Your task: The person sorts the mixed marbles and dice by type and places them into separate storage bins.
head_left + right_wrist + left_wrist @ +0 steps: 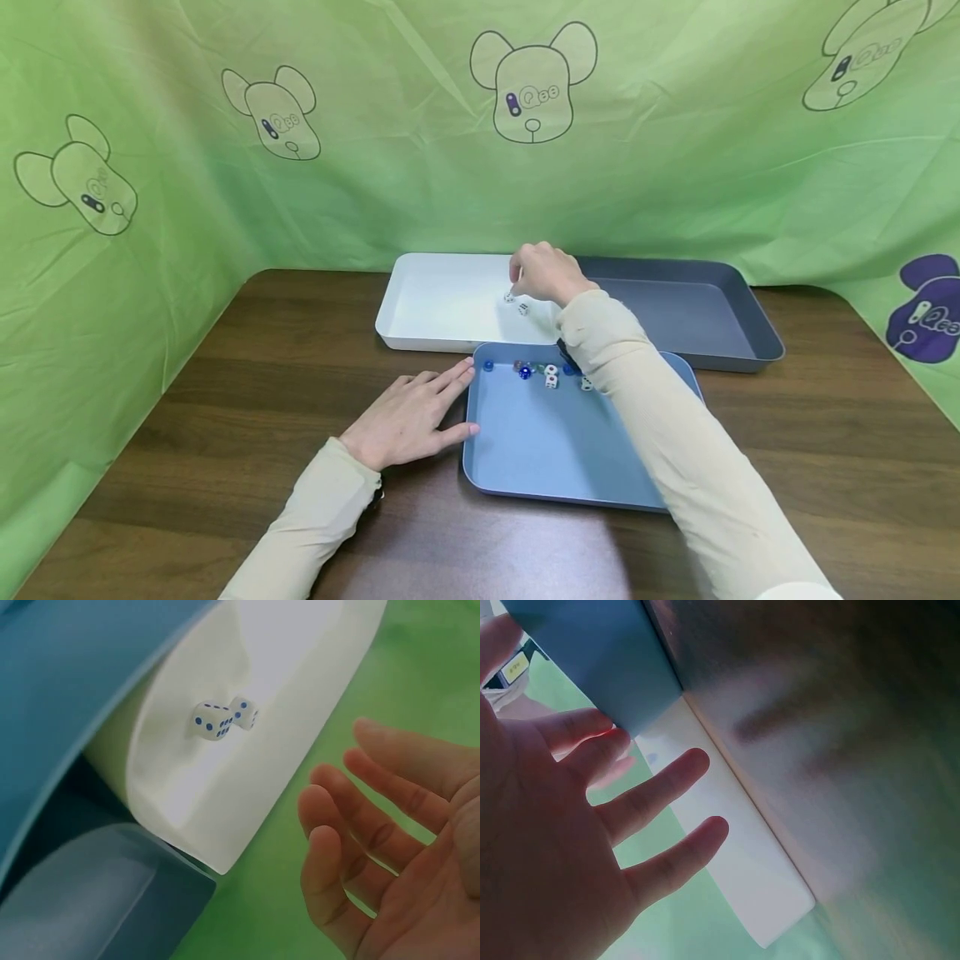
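My right hand (550, 273) hovers over the right part of the white tray (442, 292). In the right wrist view its fingers (352, 825) are loosely bent, with nothing between them. Two white dice with blue dots lie together in that tray, the nearer die (212, 721) beside a second die (244, 712). My left hand (405, 417) lies flat-fingered at the left rim of the blue tray (547, 450), fingertips and thumb right at the edge. Along the blue tray's far side sit white dice (551, 381), a dark blue die (525, 372) and several small coloured pieces. My right forearm hides part of this tray.
A dark grey tray (675, 308) stands at the back right, beside the white one. All three trays rest on a brown wooden table (300, 350). Green cloth (375, 167) with printed bear heads hangs behind and at both sides.
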`<act>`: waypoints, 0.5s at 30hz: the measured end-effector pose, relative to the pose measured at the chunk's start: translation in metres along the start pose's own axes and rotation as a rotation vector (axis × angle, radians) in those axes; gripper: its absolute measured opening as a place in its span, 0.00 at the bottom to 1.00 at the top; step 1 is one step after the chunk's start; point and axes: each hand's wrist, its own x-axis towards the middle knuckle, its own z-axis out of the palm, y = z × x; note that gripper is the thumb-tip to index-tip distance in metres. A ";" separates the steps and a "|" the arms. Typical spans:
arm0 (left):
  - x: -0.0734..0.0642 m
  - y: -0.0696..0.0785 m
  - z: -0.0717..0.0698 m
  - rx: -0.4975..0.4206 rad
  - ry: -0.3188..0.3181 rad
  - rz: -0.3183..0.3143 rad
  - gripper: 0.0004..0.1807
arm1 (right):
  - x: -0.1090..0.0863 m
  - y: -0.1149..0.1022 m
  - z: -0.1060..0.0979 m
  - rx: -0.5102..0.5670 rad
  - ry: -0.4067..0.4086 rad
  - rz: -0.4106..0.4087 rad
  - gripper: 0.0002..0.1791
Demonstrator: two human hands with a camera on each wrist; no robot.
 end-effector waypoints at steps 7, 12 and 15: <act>0.000 0.000 0.000 -0.003 0.000 -0.002 0.43 | -0.006 0.001 -0.002 0.013 0.017 -0.012 0.13; 0.000 0.000 0.001 -0.005 -0.003 -0.002 0.43 | -0.011 -0.002 -0.004 0.013 0.014 -0.030 0.12; 0.000 0.000 0.000 -0.005 -0.004 -0.002 0.42 | -0.015 -0.004 -0.005 0.012 0.015 -0.044 0.12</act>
